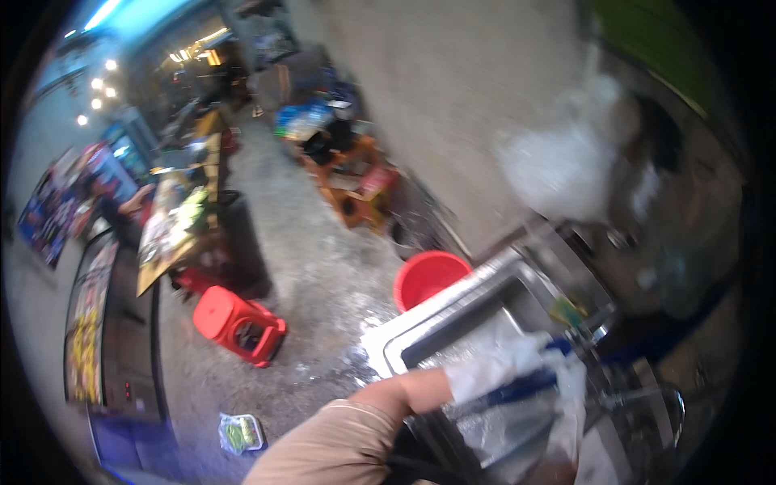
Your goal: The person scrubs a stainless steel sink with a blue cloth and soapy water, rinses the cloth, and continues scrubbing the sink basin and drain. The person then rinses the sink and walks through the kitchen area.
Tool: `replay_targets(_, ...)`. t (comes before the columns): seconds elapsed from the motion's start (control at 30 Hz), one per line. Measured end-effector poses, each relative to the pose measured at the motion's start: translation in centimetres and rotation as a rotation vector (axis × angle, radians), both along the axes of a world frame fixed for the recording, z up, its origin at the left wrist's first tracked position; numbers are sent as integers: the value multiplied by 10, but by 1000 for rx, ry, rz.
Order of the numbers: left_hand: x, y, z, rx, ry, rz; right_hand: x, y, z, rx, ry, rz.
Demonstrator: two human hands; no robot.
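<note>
My left hand (522,359), in a whitish glove below a beige sleeve, reaches over the divider of a stainless steel double sink (424,333). Close to it at the right is my right hand (568,379), gloved too. Something dark blue (520,388) lies under and between the hands; blur hides whether either hand grips it. The lower basin (497,430) holds shiny, wet-looking things that are hard to make out. By the upper basin's far corner sits a yellow and green sponge (568,311), near metal tap parts (597,333).
A red basin (427,279) stands on the floor beside the sink. Farther left are a red plastic stool (239,324), a tray of green vegetables (241,433), a glass display case (91,327) and a laden table with a person (118,209) behind it. White plastic bags (558,170) hang at the wall.
</note>
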State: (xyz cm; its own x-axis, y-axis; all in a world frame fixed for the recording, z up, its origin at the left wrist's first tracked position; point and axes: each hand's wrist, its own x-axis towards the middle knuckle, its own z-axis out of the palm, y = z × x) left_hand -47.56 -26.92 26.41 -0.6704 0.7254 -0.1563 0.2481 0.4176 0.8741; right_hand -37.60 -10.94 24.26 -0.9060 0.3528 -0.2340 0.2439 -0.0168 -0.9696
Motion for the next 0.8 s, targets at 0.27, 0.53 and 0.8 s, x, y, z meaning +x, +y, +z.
replay_targets(0.27,-21,-49,-124,-75,-229,-220,-18,-5,-15,-32,32,-241)
replay_targets(0.53,8,29,-101,509,-258,88,8,-2,-46,302,102,8)
replay_targets(0.8,130,38,-64,100,261,452,-9,-45,-124,-893,-51,-323)
